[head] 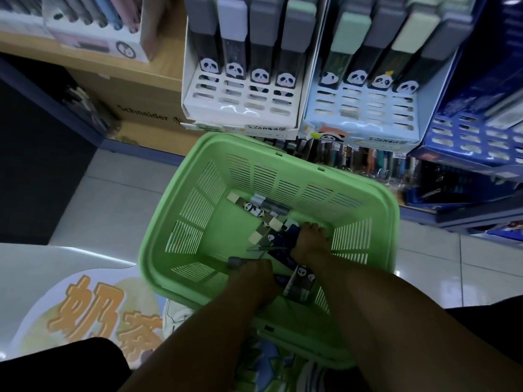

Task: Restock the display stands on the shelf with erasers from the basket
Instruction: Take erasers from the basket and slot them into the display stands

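Both my hands are down in the basket [158,222]. My left grip [252,275] and right grip [310,241] hold erasers [278,230]. Too many may slip and fall before the stands [240,103] at 12 o'clock.

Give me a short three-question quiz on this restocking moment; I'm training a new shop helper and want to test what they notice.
1. True or false: both hands are down inside the green slatted plastic basket.
2. Which display stand has the pale blue tray? A) the left panda-print stand B) the right panda-print stand
3. Fill in: the loose panda-print erasers lie on the basket's ____.

Key
1. True: the left hand grips grey-capped erasers near the front wall, and the right hand reaches into the dark pile.
2. B; the left stand's tray is white.
3. Floor.
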### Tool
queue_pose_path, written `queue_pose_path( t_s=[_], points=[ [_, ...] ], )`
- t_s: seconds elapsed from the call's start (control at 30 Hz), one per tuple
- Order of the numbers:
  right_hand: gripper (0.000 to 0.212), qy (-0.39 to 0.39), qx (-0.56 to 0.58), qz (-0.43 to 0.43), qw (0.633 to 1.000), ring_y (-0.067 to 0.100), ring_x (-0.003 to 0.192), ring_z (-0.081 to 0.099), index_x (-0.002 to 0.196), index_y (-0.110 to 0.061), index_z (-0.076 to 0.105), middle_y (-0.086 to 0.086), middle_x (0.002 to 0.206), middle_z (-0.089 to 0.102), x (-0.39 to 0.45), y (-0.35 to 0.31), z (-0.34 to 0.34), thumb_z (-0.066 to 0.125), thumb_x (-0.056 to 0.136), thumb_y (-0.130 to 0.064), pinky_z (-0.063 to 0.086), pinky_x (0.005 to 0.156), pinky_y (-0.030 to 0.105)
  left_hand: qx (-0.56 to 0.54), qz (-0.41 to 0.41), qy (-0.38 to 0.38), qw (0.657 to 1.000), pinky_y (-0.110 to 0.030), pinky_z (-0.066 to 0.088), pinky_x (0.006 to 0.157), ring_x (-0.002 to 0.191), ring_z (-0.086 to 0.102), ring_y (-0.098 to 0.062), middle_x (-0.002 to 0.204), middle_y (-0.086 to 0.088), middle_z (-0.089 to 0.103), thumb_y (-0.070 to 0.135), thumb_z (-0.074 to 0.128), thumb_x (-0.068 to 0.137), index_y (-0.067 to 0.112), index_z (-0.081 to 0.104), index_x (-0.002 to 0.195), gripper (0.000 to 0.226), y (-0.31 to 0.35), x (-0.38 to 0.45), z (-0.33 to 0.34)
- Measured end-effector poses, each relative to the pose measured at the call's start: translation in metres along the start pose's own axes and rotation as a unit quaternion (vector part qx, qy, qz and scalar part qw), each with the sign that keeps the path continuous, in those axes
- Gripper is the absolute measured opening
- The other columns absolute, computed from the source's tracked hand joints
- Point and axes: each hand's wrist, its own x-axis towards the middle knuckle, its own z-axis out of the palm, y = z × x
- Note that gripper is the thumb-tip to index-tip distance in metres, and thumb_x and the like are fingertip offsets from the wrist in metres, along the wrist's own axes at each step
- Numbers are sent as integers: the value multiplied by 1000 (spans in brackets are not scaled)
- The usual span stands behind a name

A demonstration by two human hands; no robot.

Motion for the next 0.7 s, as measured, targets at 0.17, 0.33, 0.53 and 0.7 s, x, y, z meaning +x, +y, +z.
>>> queue_pose_path(
  t_s=[0.17, 0.33, 0.53, 0.7],
  points=[
    [65, 15, 68, -12, 998, 35, 123, 47, 133, -8, 39, 15, 133, 50, 2, 2, 4, 74, 80, -26, 48, 97, 44, -49, -16, 23, 998, -41, 47, 101, 118, 54, -29, 130, -13, 56, 38, 55, 97, 13, 51, 133, 44, -4, 4, -1],
    [67, 66, 98, -16, 993, 35, 114, 58, 138, -10, 36, 13, 130, 53, -8, -6, -8, 69, 83, -28, 47, 89, 39, -54, -31, 51, 997, -38, 47, 99, 113, 59, -26, 126, -10, 60, 35, 59, 95, 12, 54, 126, 39, -7, 3, -7],
    [47, 49, 258, -31, 964, 29, 90, 62, 119, -16, 49, 7, 102, 61, -33, -21, -30, 70, 78, -28, 46, 70, 31, -183, -41, 134, 973, -35, 49, 86, 105, 62, -30, 119, -11, 64, 34, 44, 100, 11, 62, 117, 34, -2, -9, -21],
    [26, -22, 521, -62, 851, 28, 71, 62, 87, -11, 66, 11, 78, 67, -78, -57, -61, 70, 67, -27, 48, 66, 40, -537, -110, 159, 821, -33, 45, 92, 101, 62, -21, 115, -3, 66, 80, 26, 91, 22, 64, 108, 71, 15, -50, -60]
  ],
)
